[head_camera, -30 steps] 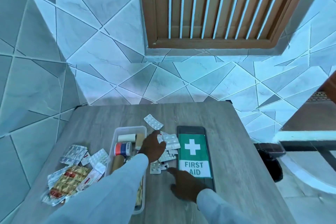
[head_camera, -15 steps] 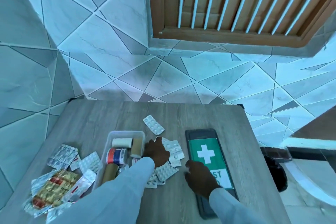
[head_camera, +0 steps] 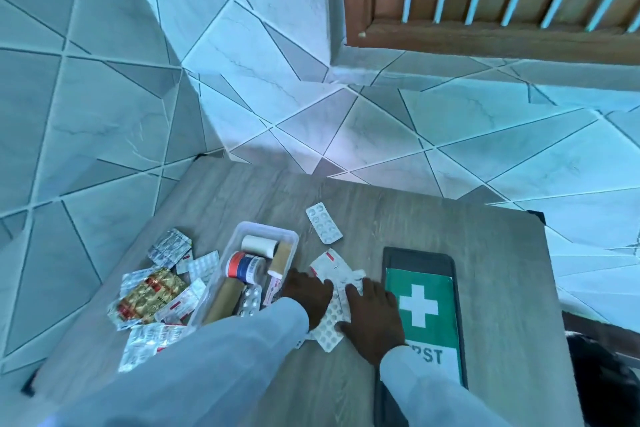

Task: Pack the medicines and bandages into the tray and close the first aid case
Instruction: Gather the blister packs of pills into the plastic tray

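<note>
Between tray (head_camera: 292, 240) and lid (head_camera: 453, 265) | both hands (head_camera: 308, 298) (head_camera: 372, 314) spread flat on blister packs (head_camera: 330, 321) | light, thin, slippery; pinch edges, judged.

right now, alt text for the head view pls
Both hands, left hand and right hand, press on a pile of blister packs between a clear tray holding bandage rolls and a dark lid with a green first aid label. More packs lie left of the tray.
</note>
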The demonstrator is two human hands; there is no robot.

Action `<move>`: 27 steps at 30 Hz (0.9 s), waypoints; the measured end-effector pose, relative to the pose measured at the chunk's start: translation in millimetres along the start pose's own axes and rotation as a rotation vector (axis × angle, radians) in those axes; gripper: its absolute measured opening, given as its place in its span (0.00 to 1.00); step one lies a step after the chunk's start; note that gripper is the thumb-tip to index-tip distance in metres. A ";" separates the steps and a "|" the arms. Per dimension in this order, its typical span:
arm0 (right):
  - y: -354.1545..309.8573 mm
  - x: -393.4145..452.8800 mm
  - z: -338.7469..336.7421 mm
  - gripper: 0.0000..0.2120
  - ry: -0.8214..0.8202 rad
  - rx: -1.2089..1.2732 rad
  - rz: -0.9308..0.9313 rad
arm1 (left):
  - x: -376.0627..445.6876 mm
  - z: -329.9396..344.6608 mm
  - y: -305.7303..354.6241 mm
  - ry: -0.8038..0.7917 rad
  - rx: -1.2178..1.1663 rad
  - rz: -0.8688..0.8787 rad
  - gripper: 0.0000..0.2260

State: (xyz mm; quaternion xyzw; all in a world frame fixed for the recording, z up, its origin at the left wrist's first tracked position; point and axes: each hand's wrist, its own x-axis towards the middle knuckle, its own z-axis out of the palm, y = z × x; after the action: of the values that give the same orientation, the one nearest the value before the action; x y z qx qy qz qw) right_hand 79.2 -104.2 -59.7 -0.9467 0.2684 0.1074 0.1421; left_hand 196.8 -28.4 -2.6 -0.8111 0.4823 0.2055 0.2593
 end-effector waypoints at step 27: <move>-19.1 -8.6 -11.0 0.23 -0.117 0.674 0.458 | -11.5 46.1 23.1 0.014 -0.959 -0.481 0.33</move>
State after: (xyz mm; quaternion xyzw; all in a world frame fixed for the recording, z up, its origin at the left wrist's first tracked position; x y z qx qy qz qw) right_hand 83.7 -88.1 -42.9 -0.7555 0.4836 0.0958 0.4315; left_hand 167.3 -1.4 -37.0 -0.9275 0.1364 0.3323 -0.1038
